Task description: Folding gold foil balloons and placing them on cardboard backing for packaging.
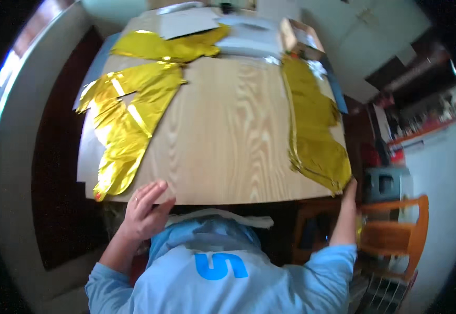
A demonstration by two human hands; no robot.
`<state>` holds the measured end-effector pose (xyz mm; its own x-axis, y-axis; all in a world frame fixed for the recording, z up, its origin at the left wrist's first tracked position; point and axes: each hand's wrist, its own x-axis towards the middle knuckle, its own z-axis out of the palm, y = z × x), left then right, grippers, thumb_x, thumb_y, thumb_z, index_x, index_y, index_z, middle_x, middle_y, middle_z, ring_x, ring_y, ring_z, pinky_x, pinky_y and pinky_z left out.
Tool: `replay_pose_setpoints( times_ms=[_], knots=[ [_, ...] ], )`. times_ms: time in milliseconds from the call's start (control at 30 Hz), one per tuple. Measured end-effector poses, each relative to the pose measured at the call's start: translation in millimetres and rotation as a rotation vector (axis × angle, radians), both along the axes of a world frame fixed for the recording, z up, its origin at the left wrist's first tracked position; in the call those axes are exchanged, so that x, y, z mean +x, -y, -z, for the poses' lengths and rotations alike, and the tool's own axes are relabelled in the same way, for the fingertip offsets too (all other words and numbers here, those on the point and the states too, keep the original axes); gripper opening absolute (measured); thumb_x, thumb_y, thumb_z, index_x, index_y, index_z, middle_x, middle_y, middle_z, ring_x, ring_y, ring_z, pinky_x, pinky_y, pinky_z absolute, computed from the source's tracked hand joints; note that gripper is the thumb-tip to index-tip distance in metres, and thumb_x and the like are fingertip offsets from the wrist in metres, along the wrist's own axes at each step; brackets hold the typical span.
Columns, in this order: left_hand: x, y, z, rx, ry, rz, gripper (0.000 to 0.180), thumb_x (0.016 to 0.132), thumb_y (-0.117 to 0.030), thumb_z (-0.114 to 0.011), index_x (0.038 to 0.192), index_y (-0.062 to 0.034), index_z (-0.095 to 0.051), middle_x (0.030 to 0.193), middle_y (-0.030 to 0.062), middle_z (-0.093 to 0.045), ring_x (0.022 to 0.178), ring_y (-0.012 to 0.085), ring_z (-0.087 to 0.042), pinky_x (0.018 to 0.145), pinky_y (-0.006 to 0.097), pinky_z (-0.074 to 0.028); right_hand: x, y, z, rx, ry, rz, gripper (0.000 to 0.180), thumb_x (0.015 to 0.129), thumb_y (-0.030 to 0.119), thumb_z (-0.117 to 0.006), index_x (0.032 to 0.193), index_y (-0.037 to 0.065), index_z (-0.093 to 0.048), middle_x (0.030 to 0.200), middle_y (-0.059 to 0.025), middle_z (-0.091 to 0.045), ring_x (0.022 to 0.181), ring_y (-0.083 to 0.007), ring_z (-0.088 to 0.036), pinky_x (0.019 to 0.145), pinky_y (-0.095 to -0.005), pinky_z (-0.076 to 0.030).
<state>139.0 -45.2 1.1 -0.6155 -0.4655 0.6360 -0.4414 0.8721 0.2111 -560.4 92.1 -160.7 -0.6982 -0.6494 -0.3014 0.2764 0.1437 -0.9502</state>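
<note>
A flat gold foil balloon (120, 138) with a cut-out lies on the left of the wooden table (217, 131). Its lower tip reaches the front edge. My left hand (148, 209) is over that edge, just right of the tip, fingers stretched and nothing visible in them. On the table's right side lies another uninflated gold foil balloon (311, 115), long and wavy-edged. My right hand (349, 191) is at its lower right corner, against the table's edge. Most of the right fingers are hidden there, so their grip cannot be made out.
Farther back lie a third gold foil piece (154, 46), a white sheet (188, 22) and a clear plastic package (251, 36). An open wooden box (302, 37) stands at the back right. A wooden chair (395, 233) and grey stool (385, 183) stand right of the table.
</note>
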Motion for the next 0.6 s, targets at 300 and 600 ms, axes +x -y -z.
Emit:
replay_pose_setpoints(
  times_ms=[300, 600],
  knots=[
    [85, 15, -29, 0.308, 0.389, -0.448, 0.046, 0.076, -0.008, -0.077, 0.12, -0.0069, -0.066, 0.139, 0.0163, -0.055, 0.131, 0.0396, -0.051, 0.106, 0.051, -0.048, -33, -15, 29, 0.351, -0.543, -0.175, 0.036, 0.103, 0.022, -0.046, 0.125, -0.001, -0.062, 0.131, -0.0108, -0.061, 0.117, -0.0254, -0.058, 0.102, -0.0398, -0.044],
    [140, 24, -2, 0.338, 0.522, -0.307, 0.049, 0.078, -0.004, -0.069, 0.127, -0.0018, -0.061, 0.137, 0.0176, -0.056, 0.128, 0.0368, -0.056, 0.103, 0.045, -0.052, 145, 23, -146, 0.112, -1.528, 0.149, 0.024, 0.092, 0.002, -0.063, 0.114, 0.006, -0.069, 0.132, -0.0164, -0.06, 0.111, -0.0276, -0.063, 0.091, -0.0364, -0.052]
  ],
)
